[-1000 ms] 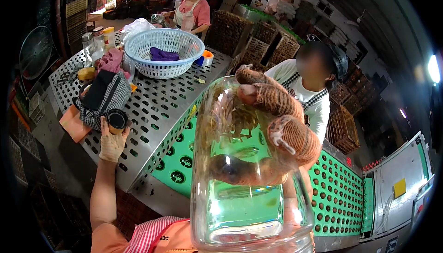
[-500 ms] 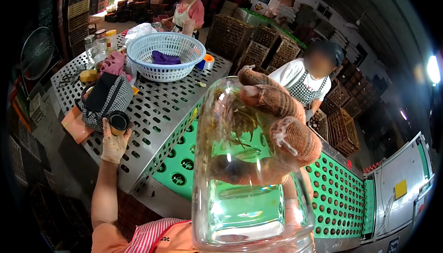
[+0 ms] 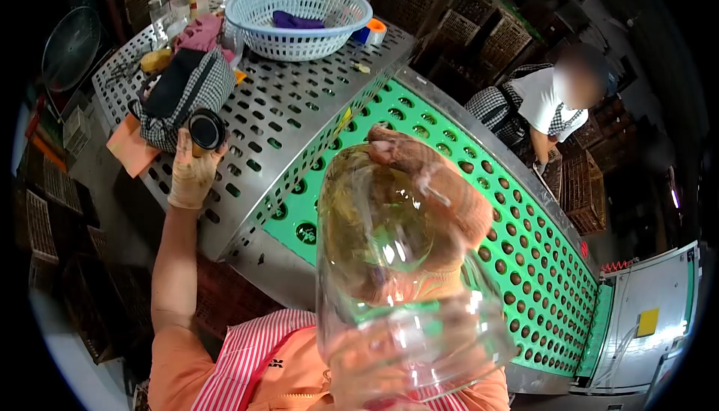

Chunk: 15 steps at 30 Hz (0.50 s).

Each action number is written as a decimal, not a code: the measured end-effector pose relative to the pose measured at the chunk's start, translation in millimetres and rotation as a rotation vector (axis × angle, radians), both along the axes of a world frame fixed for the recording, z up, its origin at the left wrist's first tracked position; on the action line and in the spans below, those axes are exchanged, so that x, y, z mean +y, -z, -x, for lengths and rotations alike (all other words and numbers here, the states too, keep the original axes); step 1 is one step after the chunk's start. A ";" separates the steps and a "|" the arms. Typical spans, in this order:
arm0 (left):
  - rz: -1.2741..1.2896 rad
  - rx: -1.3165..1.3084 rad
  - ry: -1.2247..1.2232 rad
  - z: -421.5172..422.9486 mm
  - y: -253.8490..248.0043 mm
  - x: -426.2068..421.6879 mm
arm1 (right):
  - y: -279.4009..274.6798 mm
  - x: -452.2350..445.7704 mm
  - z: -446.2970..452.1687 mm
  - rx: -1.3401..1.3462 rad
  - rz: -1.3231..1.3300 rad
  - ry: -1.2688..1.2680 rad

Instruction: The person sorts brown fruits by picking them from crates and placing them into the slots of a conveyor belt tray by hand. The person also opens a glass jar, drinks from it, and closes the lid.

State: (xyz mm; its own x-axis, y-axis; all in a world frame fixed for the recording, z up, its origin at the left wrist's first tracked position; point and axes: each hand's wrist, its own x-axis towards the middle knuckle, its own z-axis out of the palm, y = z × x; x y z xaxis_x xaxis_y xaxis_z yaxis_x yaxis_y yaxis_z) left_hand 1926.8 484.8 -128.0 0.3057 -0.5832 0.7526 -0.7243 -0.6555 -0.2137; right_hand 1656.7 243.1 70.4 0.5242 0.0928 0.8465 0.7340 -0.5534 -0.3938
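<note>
Very close to the camera, a clear, see-through jar (image 3: 352, 261) is tipped up, with yellowish-green matter and some liquid inside. My right hand (image 3: 449, 194), its fingers in brown knit covers, is wrapped around the jar's far side. My left hand (image 3: 193, 171), in a pale covering, pinches a round black lid (image 3: 207, 128) over the perforated metal table (image 3: 277, 141). Right behind that lid lies a black-and-white checked bag (image 3: 187, 89).
A light-blue plastic basket (image 3: 299, 45) with purple cloth inside stands on the table beside orange tape (image 3: 376, 30). Green conveyor trays (image 3: 419, 122) with brown round items run to the right. Across them, a person (image 3: 550, 104) leans beside crates (image 3: 584, 194).
The jar has tipped further up, and its liquid and contents have shifted. My view has tilted down. The person across the trays has bent lower. My left hand still holds the lid.
</note>
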 end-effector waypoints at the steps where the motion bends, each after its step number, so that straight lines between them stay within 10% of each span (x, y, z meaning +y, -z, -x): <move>1: 0.083 0.124 0.118 5.3 -9.1 -1.3 | 7.4 1.5 3.4 0.074 -0.045 0.001; 8: 0.718 0.774 0.944 58.0 -140.7 -17.2 | 35.3 21.3 -11.0 0.556 -0.401 -0.067; 15: 0.131 0.428 0.832 93.5 -222.8 -37.4 | 59.8 33.4 -60.1 0.838 -0.641 -0.218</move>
State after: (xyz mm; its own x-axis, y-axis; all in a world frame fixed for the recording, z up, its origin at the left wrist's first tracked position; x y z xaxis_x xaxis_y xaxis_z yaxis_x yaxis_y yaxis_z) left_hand 1833.3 447.5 94.8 0.0945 -0.6570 0.7479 -0.9703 0.1073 0.2169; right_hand 1716.8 276.5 10.6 0.9856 -0.0789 0.1494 0.1532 0.0445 -0.9872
